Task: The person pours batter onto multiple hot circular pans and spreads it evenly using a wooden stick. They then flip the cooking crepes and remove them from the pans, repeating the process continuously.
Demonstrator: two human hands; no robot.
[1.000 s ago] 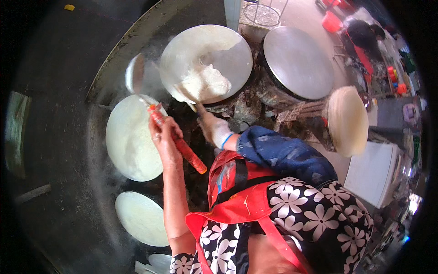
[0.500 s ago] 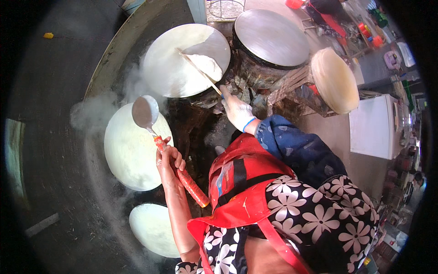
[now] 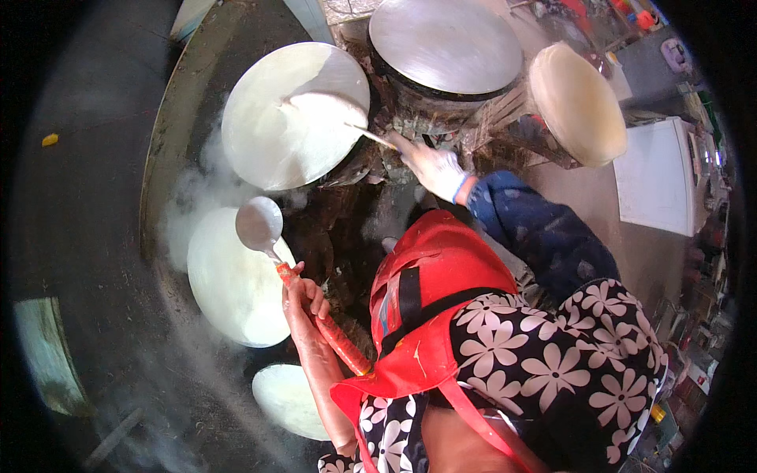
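A: What is each hand doing?

B: The left hand [image 3: 303, 303] is gripping a ladle [image 3: 260, 225] above the steaming left griddle [image 3: 229, 288]; the gloved right hand [image 3: 430, 167] is pinching a spreader stick [image 3: 364, 134] on batter [image 3: 303, 134] at the far griddle [image 3: 272, 83]'s right edge.

A: Risk?

B: Steam might scald that bare wrist.

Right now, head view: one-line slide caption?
Left hand holds a red-handled ladle over steaming round griddles; gloved right hand spreads batter with a stick.

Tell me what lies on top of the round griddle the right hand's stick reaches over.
A white batter layer covers most of the griddle, whose upper right is bare metal. The right hand holds the thin stick at the batter's edge. Underneath is hidden.
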